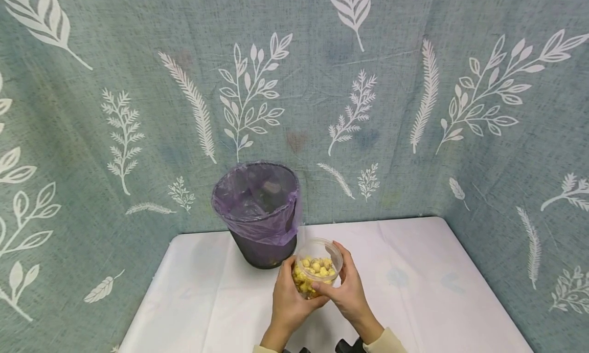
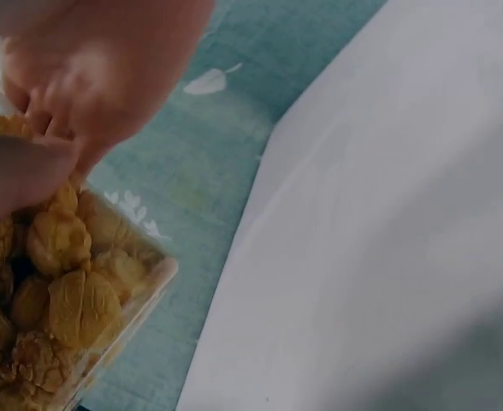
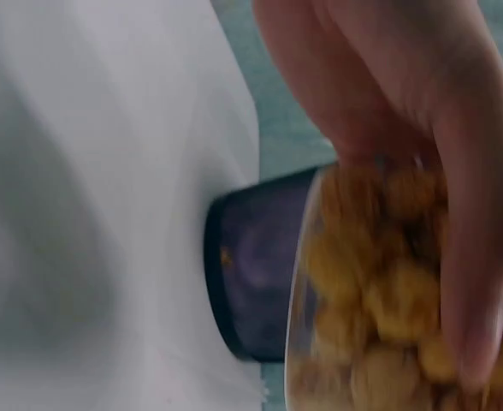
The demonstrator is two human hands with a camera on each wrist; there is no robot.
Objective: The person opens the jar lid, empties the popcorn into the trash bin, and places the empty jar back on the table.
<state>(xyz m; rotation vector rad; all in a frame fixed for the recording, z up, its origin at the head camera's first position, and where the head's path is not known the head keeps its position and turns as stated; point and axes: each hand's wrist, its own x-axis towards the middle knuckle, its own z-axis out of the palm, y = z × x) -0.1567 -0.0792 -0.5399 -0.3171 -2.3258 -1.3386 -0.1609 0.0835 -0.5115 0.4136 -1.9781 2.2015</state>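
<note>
A clear round plastic jar (image 1: 314, 284) filled with yellow popcorn (image 1: 317, 267) is held over the white table, tilted in both hands. My left hand (image 1: 291, 301) grips its left side, fingers round the wall and thumb along the front. From the right, my right hand (image 1: 350, 291) has its fingers at the rim and its thumb across the front. Close up, the left wrist view shows the popcorn (image 2: 59, 291) through the jar wall. A thumb (image 3: 478, 300) lies against the jar in the right wrist view.
A black bin (image 1: 262, 253) lined with a purple plastic bag (image 1: 267, 227) stands just left of and behind the jar. White cloth covers the table (image 1: 414, 281). Green fabric with white leaf prints (image 1: 294, 112) hangs behind and at the sides. Black objects (image 1: 348, 346) show beside the forearms.
</note>
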